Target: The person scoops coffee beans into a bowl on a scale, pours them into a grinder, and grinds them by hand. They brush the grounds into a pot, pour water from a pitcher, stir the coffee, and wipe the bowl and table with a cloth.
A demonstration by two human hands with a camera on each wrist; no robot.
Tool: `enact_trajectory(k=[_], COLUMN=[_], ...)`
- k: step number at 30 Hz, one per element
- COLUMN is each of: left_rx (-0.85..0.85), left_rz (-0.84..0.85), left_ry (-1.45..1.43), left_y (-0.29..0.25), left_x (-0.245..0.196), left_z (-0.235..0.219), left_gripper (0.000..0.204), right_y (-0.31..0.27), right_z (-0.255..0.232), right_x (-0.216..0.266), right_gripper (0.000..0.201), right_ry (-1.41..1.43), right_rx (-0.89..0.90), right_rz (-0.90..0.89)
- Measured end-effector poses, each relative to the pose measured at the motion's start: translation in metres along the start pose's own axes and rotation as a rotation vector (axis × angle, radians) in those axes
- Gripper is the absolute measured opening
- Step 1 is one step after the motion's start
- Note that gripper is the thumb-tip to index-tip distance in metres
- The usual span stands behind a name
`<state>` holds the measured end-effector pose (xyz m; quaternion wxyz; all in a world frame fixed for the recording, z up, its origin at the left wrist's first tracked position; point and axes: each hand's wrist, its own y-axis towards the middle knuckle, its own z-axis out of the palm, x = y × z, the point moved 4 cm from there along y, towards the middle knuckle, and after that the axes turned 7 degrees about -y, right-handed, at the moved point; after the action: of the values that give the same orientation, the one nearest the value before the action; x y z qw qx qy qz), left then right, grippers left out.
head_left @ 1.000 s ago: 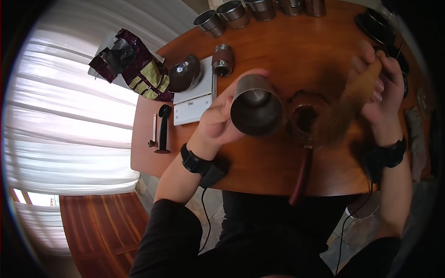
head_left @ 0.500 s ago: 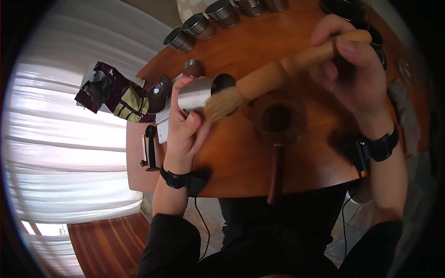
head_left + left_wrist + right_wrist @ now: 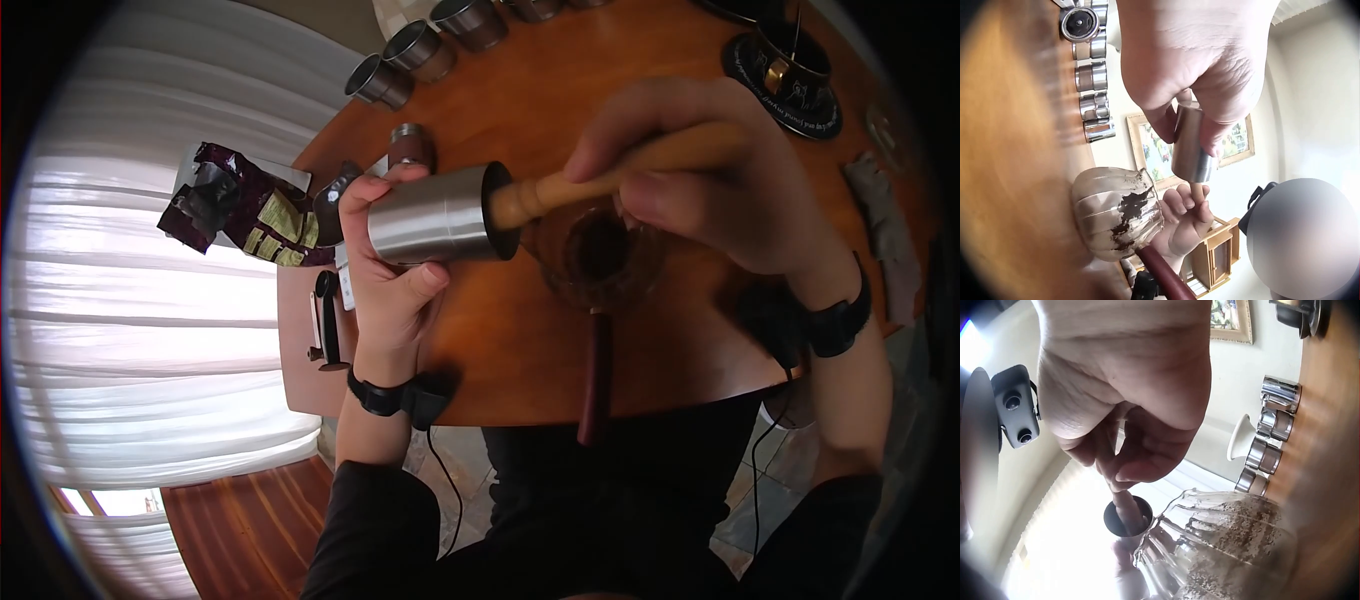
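My left hand (image 3: 385, 295) grips a brushed-steel cylindrical cup (image 3: 440, 215), which lies on its side in the air with its mouth toward the right. In my right hand (image 3: 720, 190) is a wooden-handled brush (image 3: 550, 192), pinched between thumb and fingers. Its bristle end is inside the cup and hidden; the right wrist view shows the handle (image 3: 1127, 509) entering the dark mouth. Just below and right of the cup, a ribbed glass pot (image 3: 1100, 215) with a dark red handle (image 3: 595, 380) stands on the table. Dark brown grounds cling to the pot's inner wall.
At the left are a purple bag (image 3: 240, 205), a dark glossy scoop-shaped bowl (image 3: 330, 205) and a black crank handle (image 3: 325, 310). A small steel-and-brown jar (image 3: 407, 145) stands behind the cup. Steel cups (image 3: 420, 50) line the back; a black cup on a saucer (image 3: 800, 105) is at right.
The brush came leftward from over the glass pot to the cup, and its bristles went from outside the cup into its mouth. The left hand turned the cup sideways and moved it left.
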<state>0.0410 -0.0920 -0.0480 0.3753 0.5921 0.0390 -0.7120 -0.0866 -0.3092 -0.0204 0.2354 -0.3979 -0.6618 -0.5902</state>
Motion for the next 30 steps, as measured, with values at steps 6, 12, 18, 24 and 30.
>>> enact_trajectory(k=[6, 12, 18, 24, 30], left_rx=[-0.066, -0.081, -0.079, 0.019, 0.017], left_rz=[0.072, 0.165, 0.226, 0.245, 0.239], left_ry=[0.059, 0.072, 0.145, 0.238, 0.315], left_y=[-0.002, -0.004, -0.006, -0.007, -0.005], left_x=[-0.006, -0.010, -0.011, -0.012, -0.017], left_z=[0.010, 0.011, 0.012, 0.020, 0.034], left_gripper=[0.078, 0.077, 0.075, 0.073, 0.073], right_y=[-0.001, -0.001, 0.001, -0.003, -0.002], right_z=[-0.004, 0.000, -0.001, -0.017, -0.025], right_x=[0.003, 0.001, 0.000, -0.015, -0.024], right_gripper=[0.023, 0.025, 0.026, 0.032, 0.034], right_ry=[-0.013, 0.103, -0.051, 0.104, 0.175], right_rx=[-0.025, 0.066, -0.010, -0.018, -0.035], right_rz=[0.128, -0.068, 0.028, 0.137, 0.195])
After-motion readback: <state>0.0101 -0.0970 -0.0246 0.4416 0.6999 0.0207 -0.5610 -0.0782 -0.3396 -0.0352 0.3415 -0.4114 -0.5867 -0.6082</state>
